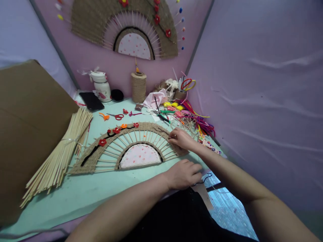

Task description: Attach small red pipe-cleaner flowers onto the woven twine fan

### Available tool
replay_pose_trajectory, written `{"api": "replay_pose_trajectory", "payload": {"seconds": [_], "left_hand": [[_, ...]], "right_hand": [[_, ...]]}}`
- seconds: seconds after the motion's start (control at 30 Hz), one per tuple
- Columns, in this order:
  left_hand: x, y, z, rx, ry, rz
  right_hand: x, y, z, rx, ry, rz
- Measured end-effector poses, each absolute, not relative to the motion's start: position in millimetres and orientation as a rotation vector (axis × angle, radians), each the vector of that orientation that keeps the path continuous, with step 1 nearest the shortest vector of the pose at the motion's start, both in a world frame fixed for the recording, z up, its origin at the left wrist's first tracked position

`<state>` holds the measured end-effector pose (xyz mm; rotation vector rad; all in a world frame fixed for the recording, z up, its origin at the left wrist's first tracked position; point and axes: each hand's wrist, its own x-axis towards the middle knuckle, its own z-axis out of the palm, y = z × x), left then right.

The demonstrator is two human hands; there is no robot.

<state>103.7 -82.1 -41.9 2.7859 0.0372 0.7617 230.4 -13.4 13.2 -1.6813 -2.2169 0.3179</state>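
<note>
A half-round fan [148,127] of thin sticks woven with brown twine lies on the table in front of me. Red and orange flowers [116,130] and a black fuzzy stem decorate its left part. White cloth [140,156] with pink dots fills its inner half circle. My right hand [182,138] is at the right side of the woven band, its fingertips pinched together; anything between them is too small to name. Below the fan's right end rests my left hand [185,173], fingers curled under. Whatever it may hold is hidden. A dark blue cord [205,180] shows beside it.
A bundle of sticks [58,154] lies left, beside a cardboard sheet [32,127]. Behind the fan are red scissors [118,116], green-handled pliers [165,114], a twine spool [138,88], a bottle [102,88] and a phone [91,101]. Colourful pipe cleaners [198,119] pile up right.
</note>
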Motion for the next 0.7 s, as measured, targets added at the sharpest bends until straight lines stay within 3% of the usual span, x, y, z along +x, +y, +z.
{"api": "replay_pose_trajectory", "payload": {"seconds": [0.2, 0.3, 0.4, 0.5, 0.6, 0.7], "left_hand": [[103, -82, -41, 2.587, 0.23, 0.644], [102, -81, -39, 2.549, 0.281, 0.606], [100, -81, -37, 2.538, 0.315, 0.602], [99, -82, -35, 2.524, 0.35, 0.603], [98, -84, -34, 2.515, 0.382, 0.551], [98, -84, -33, 2.531, 0.419, 0.483]], "right_hand": [[225, -4, -3, -1.578, -2.146, 0.382], [223, 12, 14, -1.533, -2.061, 0.415], [233, 52, 65, -1.487, -1.847, 0.419], [266, 109, 145, -1.453, -1.503, 0.21], [315, 162, 214, -1.407, -1.228, -0.077], [357, 192, 234, -1.64, -1.277, -0.52]]}}
